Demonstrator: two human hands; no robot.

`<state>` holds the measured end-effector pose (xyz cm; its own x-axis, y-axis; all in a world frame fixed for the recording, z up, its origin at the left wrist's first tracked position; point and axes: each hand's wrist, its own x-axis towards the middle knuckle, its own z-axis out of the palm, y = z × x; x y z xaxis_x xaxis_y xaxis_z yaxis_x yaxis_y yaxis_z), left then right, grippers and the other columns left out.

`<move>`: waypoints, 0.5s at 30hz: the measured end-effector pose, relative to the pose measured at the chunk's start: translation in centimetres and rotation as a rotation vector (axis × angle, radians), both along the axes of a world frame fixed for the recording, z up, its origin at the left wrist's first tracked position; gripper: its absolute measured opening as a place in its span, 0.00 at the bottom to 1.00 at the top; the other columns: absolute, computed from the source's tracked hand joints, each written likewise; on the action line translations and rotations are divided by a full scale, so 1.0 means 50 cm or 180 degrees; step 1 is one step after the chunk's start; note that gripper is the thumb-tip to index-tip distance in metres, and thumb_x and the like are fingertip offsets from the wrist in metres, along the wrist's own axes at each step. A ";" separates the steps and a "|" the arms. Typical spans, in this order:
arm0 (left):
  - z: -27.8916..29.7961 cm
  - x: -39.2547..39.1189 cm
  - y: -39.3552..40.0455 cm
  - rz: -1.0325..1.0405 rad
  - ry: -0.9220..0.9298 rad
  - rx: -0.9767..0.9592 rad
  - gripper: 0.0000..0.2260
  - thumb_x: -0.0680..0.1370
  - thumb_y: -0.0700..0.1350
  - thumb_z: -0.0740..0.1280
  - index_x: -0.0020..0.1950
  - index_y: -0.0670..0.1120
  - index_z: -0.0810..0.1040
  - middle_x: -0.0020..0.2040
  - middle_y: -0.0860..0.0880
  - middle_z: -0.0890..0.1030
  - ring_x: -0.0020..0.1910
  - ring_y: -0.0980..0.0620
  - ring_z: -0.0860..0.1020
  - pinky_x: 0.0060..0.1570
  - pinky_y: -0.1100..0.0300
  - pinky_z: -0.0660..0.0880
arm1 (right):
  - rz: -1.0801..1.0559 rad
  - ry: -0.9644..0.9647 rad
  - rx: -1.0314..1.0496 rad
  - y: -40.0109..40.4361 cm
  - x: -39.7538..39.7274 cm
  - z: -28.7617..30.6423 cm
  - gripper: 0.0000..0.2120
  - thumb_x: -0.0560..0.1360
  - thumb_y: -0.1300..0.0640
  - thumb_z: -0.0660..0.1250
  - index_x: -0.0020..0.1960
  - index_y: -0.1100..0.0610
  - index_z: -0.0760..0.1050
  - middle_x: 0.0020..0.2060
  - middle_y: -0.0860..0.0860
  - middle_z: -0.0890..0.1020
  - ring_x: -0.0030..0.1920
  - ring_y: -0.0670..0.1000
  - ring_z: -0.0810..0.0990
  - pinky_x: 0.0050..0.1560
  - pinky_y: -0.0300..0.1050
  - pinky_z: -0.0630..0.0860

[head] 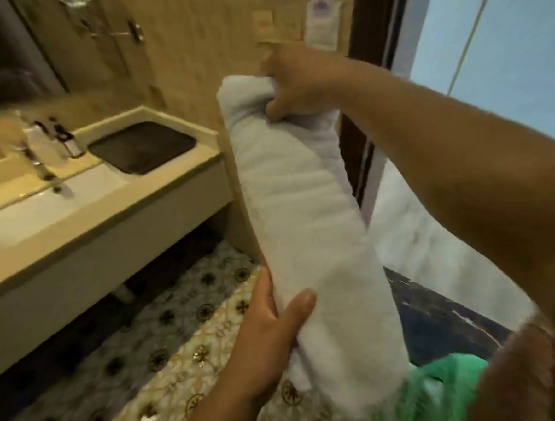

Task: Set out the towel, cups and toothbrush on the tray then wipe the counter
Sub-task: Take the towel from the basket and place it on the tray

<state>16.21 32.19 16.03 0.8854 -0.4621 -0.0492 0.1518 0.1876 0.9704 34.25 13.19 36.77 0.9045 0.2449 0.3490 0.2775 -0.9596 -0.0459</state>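
Note:
A white towel [306, 215], folded into a long roll, hangs upright in mid-air at the centre of the head view. My right hand [297, 84] grips its top end. My left hand [271, 335] clasps its lower part from the left, thumb across the front. A dark brown tray [142, 145] lies on the beige counter [181, 171] to the left of the towel, at the counter's right end. No cups or toothbrush can be made out; the picture is blurred.
A white sink basin [39, 207] with a chrome tap [41, 167] sits left of the tray, with small bottles [64, 139] behind it. Patterned floor tiles lie below. Something green [446, 386] shows at the bottom right. A doorway stands right of the towel.

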 end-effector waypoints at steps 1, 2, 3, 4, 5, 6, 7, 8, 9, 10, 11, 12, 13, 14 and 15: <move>-0.017 0.051 0.038 0.0143 -0.0010 0.0147 0.29 0.72 0.57 0.75 0.71 0.56 0.71 0.65 0.51 0.80 0.63 0.47 0.79 0.62 0.42 0.75 | 0.0022 0.0061 -0.0081 0.032 0.058 -0.017 0.18 0.60 0.38 0.68 0.42 0.49 0.72 0.36 0.46 0.74 0.36 0.51 0.73 0.34 0.46 0.68; -0.032 0.098 0.074 0.0321 0.0062 0.0243 0.28 0.73 0.57 0.74 0.71 0.57 0.71 0.65 0.52 0.80 0.63 0.48 0.79 0.62 0.43 0.75 | 0.0149 0.0210 -0.0099 0.081 0.116 -0.032 0.15 0.62 0.39 0.69 0.40 0.48 0.70 0.34 0.45 0.73 0.34 0.49 0.71 0.33 0.44 0.65; -0.044 0.145 0.106 0.0413 0.0193 0.0269 0.26 0.73 0.58 0.73 0.70 0.57 0.72 0.64 0.53 0.81 0.62 0.49 0.80 0.62 0.44 0.76 | 0.0226 0.0350 -0.0096 0.133 0.176 -0.044 0.13 0.63 0.42 0.70 0.37 0.47 0.69 0.32 0.44 0.71 0.33 0.47 0.69 0.31 0.43 0.62; -0.048 0.190 0.131 0.0501 0.0273 0.0254 0.25 0.74 0.58 0.73 0.70 0.57 0.73 0.64 0.53 0.81 0.62 0.50 0.80 0.61 0.45 0.76 | 0.0368 0.0478 0.0033 0.172 0.241 -0.055 0.13 0.65 0.45 0.71 0.35 0.47 0.68 0.32 0.43 0.70 0.32 0.45 0.68 0.29 0.42 0.59; -0.050 0.234 0.155 0.0547 0.0294 0.0244 0.25 0.74 0.59 0.72 0.70 0.57 0.73 0.63 0.54 0.82 0.61 0.51 0.81 0.59 0.48 0.78 | 0.0473 0.0588 0.0166 0.201 0.301 -0.067 0.14 0.66 0.47 0.72 0.33 0.46 0.66 0.31 0.44 0.70 0.32 0.45 0.68 0.29 0.42 0.59; -0.049 0.280 0.176 0.0663 0.0358 0.0241 0.25 0.74 0.59 0.72 0.70 0.56 0.74 0.61 0.55 0.82 0.59 0.52 0.81 0.57 0.51 0.79 | 0.0493 0.0695 0.0266 0.222 0.359 -0.071 0.15 0.66 0.50 0.73 0.32 0.46 0.66 0.31 0.45 0.70 0.31 0.46 0.68 0.28 0.43 0.59; -0.050 0.327 0.194 0.0755 0.0435 0.0236 0.24 0.75 0.60 0.71 0.69 0.55 0.74 0.60 0.55 0.83 0.58 0.52 0.82 0.54 0.55 0.80 | 0.0533 0.0736 0.0298 0.242 0.413 -0.073 0.15 0.67 0.51 0.73 0.32 0.46 0.65 0.30 0.45 0.70 0.31 0.47 0.69 0.28 0.43 0.59; -0.051 0.372 0.208 0.0867 0.0465 0.0220 0.23 0.76 0.59 0.70 0.68 0.54 0.75 0.60 0.54 0.83 0.57 0.52 0.82 0.52 0.57 0.80 | 0.0561 0.0728 0.0293 0.268 0.465 -0.075 0.15 0.67 0.52 0.73 0.31 0.47 0.66 0.30 0.46 0.70 0.31 0.48 0.69 0.28 0.44 0.59; -0.051 0.417 0.219 0.0927 0.0456 0.0193 0.21 0.76 0.58 0.69 0.68 0.52 0.75 0.60 0.52 0.84 0.57 0.51 0.82 0.51 0.57 0.80 | 0.0591 0.0741 0.0253 0.292 0.518 -0.080 0.15 0.68 0.53 0.73 0.31 0.48 0.66 0.30 0.46 0.70 0.31 0.48 0.69 0.28 0.45 0.59; -0.050 0.465 0.228 0.0960 0.0437 0.0162 0.21 0.77 0.56 0.67 0.67 0.51 0.76 0.60 0.50 0.84 0.57 0.50 0.82 0.51 0.57 0.80 | 0.0604 0.0729 0.0213 0.312 0.569 -0.083 0.14 0.68 0.53 0.73 0.32 0.50 0.68 0.30 0.47 0.70 0.32 0.49 0.69 0.29 0.45 0.59; -0.051 0.515 0.235 0.0979 0.0432 0.0149 0.20 0.77 0.55 0.66 0.67 0.50 0.76 0.60 0.49 0.83 0.58 0.49 0.82 0.51 0.56 0.80 | 0.0631 0.0672 0.0162 0.329 0.623 -0.086 0.12 0.68 0.53 0.73 0.34 0.52 0.69 0.31 0.47 0.70 0.34 0.51 0.70 0.30 0.45 0.59; -0.054 0.570 0.241 0.1010 0.0409 0.0152 0.20 0.77 0.55 0.65 0.67 0.50 0.76 0.60 0.49 0.83 0.58 0.49 0.82 0.52 0.55 0.80 | 0.0659 0.0594 0.0119 0.345 0.676 -0.090 0.10 0.68 0.53 0.73 0.37 0.54 0.72 0.32 0.48 0.71 0.36 0.52 0.71 0.31 0.46 0.59; -0.061 0.628 0.246 0.1058 0.0368 0.0162 0.20 0.77 0.56 0.65 0.67 0.51 0.76 0.59 0.50 0.84 0.58 0.49 0.82 0.53 0.55 0.80 | 0.0708 0.0547 0.0127 0.358 0.736 -0.095 0.09 0.68 0.53 0.73 0.40 0.56 0.75 0.33 0.50 0.73 0.38 0.54 0.73 0.31 0.47 0.60; -0.067 0.688 0.248 0.1110 0.0353 0.0182 0.19 0.76 0.56 0.64 0.66 0.53 0.77 0.59 0.52 0.84 0.57 0.50 0.82 0.52 0.56 0.80 | 0.0736 0.0524 0.0126 0.370 0.798 -0.101 0.10 0.68 0.54 0.73 0.43 0.59 0.77 0.35 0.52 0.76 0.39 0.55 0.74 0.33 0.47 0.63; -0.074 0.752 0.250 0.1173 0.0329 0.0230 0.19 0.76 0.57 0.63 0.65 0.55 0.77 0.58 0.53 0.84 0.57 0.51 0.82 0.52 0.56 0.80 | 0.0775 0.0515 0.0106 0.379 0.862 -0.108 0.11 0.68 0.54 0.73 0.46 0.59 0.79 0.38 0.54 0.78 0.40 0.55 0.76 0.34 0.48 0.67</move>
<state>53.79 44.68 12.32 0.9802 -0.1060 -0.1674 0.1845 0.1796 0.9663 77.37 32.14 31.35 0.8652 0.4524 0.2165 0.4859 -0.8629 -0.1388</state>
